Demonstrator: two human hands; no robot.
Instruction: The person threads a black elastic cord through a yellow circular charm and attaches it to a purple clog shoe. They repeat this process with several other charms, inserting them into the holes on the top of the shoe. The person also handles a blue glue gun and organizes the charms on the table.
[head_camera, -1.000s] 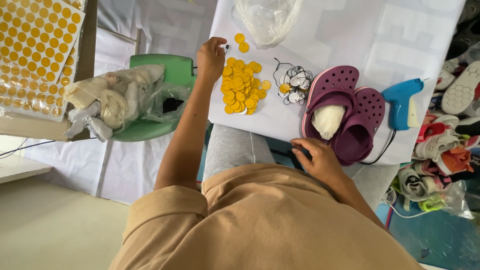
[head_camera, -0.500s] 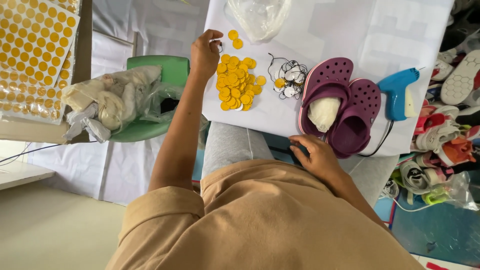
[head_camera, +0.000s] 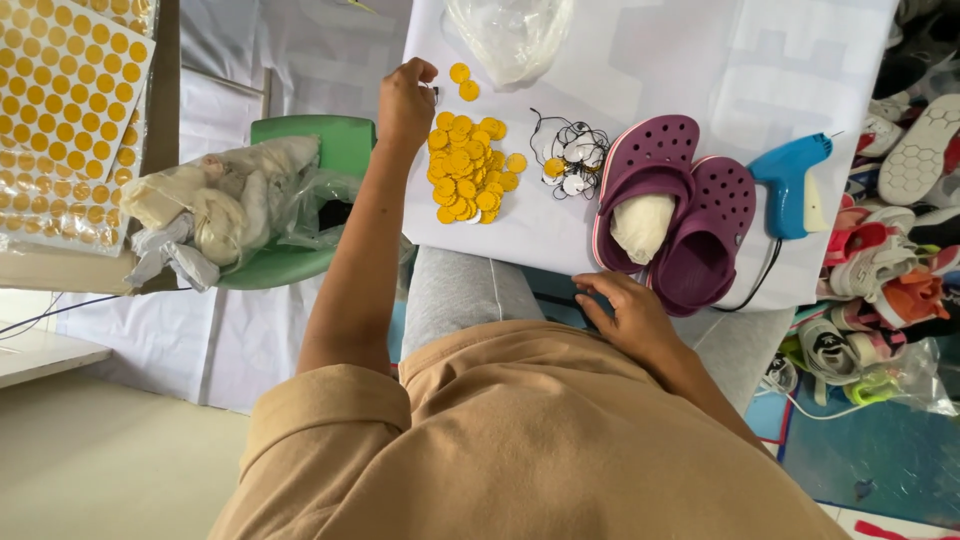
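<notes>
Yellow discs (head_camera: 466, 172) lie just beside left grip (head_camera: 405, 100).

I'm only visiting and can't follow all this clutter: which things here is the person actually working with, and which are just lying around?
In hand:
- left hand at the pile of yellow round stickers
- right hand at the board's near edge, by the purple clogs
- string tags

Lying about:
- blue tagging gun
- clear plastic bag
- green chair with bagged stuffing
- sticker sheets
- heap of shoes

White-covered board (head_camera: 640, 60): yellow discs (head_camera: 468, 170), purple clogs (head_camera: 672, 205), blue tagging gun (head_camera: 790, 185).
</notes>
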